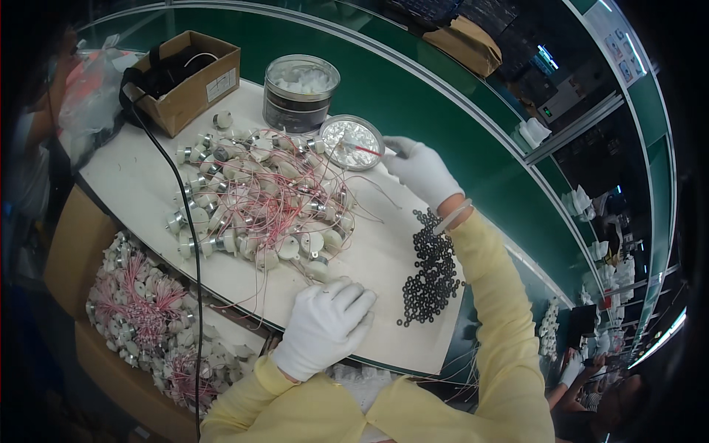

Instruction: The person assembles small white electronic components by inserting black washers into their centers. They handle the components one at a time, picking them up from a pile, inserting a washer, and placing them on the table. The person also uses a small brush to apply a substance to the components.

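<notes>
My right hand (421,170), in a white glove, reaches to the far side of the table and pinches a thin red stick (368,150). The stick's far end lies over a round shallow dish (378,131) of shiny whitish paste. Near the front edge my left hand (325,325), also gloved, is curled with the knuckles up; whatever is under its fingers is hidden. Just beyond it spreads a heap of small white-and-metal motor-like parts (267,255) with tangled pink wires (273,196). Many small black rings (430,273) lie beneath my right forearm.
Behind the dish stands a round tin (295,111) with white stuff inside. A cardboard box (193,88) holding dark things sits at the far left. A black cable (193,229) crosses the table's left side. Below left, a larger carton (88,354) holds more wired parts.
</notes>
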`<move>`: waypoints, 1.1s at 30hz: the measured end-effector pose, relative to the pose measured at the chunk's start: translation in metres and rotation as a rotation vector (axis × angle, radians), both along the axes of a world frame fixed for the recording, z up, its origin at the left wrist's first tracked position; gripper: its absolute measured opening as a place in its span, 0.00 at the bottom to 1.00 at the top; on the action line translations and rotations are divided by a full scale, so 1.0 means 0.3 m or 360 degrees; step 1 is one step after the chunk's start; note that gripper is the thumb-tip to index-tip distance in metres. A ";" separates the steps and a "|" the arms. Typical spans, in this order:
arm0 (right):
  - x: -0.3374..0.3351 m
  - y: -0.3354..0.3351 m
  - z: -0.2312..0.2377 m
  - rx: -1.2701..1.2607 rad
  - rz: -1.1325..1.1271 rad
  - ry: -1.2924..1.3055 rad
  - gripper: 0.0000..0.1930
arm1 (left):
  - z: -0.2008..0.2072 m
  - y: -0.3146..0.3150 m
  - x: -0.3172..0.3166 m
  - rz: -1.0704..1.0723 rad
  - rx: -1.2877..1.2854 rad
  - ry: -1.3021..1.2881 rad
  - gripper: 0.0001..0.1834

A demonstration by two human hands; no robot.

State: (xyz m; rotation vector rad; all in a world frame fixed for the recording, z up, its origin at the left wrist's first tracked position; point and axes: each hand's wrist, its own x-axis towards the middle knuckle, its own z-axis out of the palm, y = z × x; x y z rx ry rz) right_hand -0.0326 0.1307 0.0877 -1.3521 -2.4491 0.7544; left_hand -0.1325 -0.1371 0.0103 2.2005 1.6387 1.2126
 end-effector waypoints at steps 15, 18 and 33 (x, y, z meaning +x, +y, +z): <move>-0.147 0.037 -0.031 -0.0004 -0.0208 0.0663 0.19 | -0.001 0.003 -0.009 -0.0004 0.0041 -0.0072 0.12; -0.099 0.048 -0.055 -0.0080 -0.0232 0.0895 0.18 | -0.004 0.003 -0.008 -0.0003 0.0058 -0.0083 0.12; -0.056 0.093 -0.122 -0.0001 -0.0285 0.0764 0.19 | -0.003 -0.003 -0.007 0.0010 0.0042 -0.0042 0.11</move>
